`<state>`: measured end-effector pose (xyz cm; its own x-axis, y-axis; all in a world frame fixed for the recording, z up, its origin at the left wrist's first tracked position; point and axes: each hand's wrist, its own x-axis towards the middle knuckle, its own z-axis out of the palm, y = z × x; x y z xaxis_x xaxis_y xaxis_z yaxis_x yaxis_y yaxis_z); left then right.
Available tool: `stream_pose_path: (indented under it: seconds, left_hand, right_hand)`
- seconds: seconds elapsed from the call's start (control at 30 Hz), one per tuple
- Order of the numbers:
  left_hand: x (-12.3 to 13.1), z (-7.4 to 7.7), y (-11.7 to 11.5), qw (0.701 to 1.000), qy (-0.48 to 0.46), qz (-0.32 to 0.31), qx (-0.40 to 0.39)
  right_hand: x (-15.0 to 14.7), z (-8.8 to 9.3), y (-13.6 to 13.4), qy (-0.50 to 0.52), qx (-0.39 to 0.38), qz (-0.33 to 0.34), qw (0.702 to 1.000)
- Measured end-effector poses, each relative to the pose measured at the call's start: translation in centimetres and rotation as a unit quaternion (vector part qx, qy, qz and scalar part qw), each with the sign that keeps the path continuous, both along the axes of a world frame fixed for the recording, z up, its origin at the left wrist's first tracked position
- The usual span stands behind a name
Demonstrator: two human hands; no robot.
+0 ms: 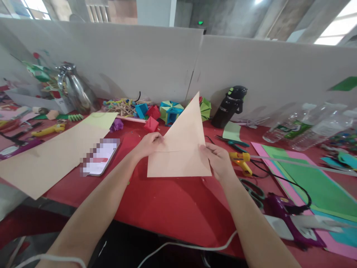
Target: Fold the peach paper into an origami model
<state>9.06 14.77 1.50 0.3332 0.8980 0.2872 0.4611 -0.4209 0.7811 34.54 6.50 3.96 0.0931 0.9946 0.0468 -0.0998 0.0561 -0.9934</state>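
Observation:
A cream sheet of paper (pixel 180 160) is held up over the red table, its top tapering to a point and a crease running across it. My left hand (pixel 152 144) pinches its left edge, fingers closed. On the opposite edge, my right hand (pixel 217 158) grips the paper between thumb and fingers. Just right of that hand lies a yellow glue gun (pixel 241 162) with a long clear stick in its back. A phone (pixel 100 158) rests left of my left hand, beside a long cream paper strip (pixel 50 160).
Folded paper shapes (pixel 170 111) and a black bottle (pixel 230 106) stand along the partition (pixel 125 63). Scissors (pixel 252 191), a purple power strip (pixel 292 219) and coloured sheets (pixel 312 182) lie on the right. Several clear bottles (pixel 315 124) and a metal jug (pixel 76 89) flank the table (pixel 173 208).

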Motion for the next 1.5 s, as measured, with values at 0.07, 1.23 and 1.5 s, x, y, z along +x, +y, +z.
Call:
stream_pose_path:
  seconds: [0.07,1.23,1.5]
  left_hand:
    - [0.0,0.0,0.0,1.0,0.003,-0.003,-0.002]
    - [0.3,1.6,-1.4,0.996,-0.056,-0.024,-0.061]
    - [-0.1,1.7,-1.3,0.999,-0.003,-0.025,-0.031]
  right_hand:
    - [0.0,0.1,0.0,0.007,-0.002,0.004,1.0]
    - [0.1,0.5,-0.2,0.048,-0.037,0.0,0.998]
    - [0.1,0.1,0.1,0.028,-0.043,-0.008,0.999]
